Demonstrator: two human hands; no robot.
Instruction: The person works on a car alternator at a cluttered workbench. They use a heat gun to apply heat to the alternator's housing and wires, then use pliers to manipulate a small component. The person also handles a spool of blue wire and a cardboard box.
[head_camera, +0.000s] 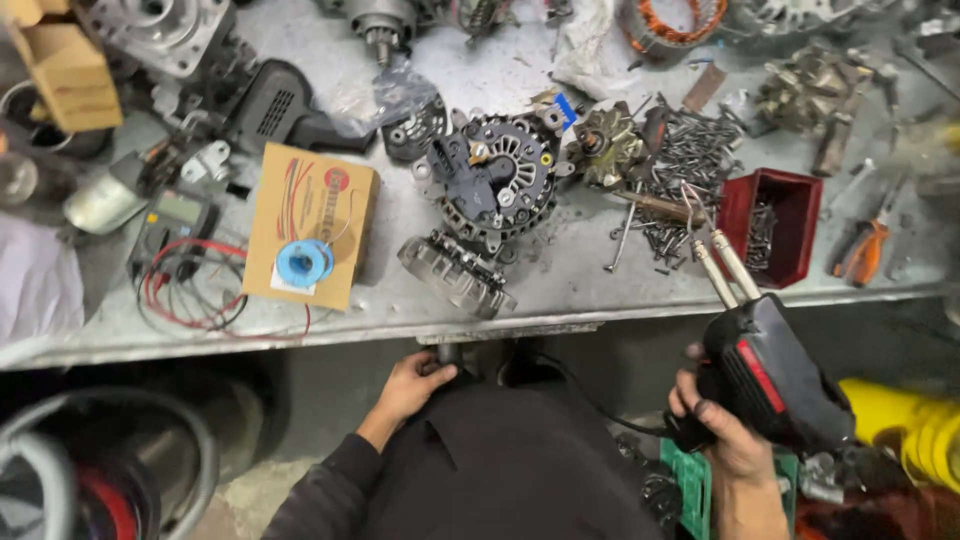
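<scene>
Black and red plastic fills my right hand (722, 432): the fingers (690, 395) wrap tight round the grip of a soldering gun (770, 375), its twin metal prongs pointing up past my fingertips toward the bench. I judge it moderately heavy and rigid, the casing smooth, best held by the handle and never by the thin prongs. My left hand (412, 385) curls closed on a dark knob just under the bench edge (500, 330); what that knob belongs to is hidden. Beyond my fingers lies a finned housing (455, 272), then the alternator (495, 180), with loose screws (690, 160) and a red bin (770, 225) further right. The gun's cord is hard to make out.
</scene>
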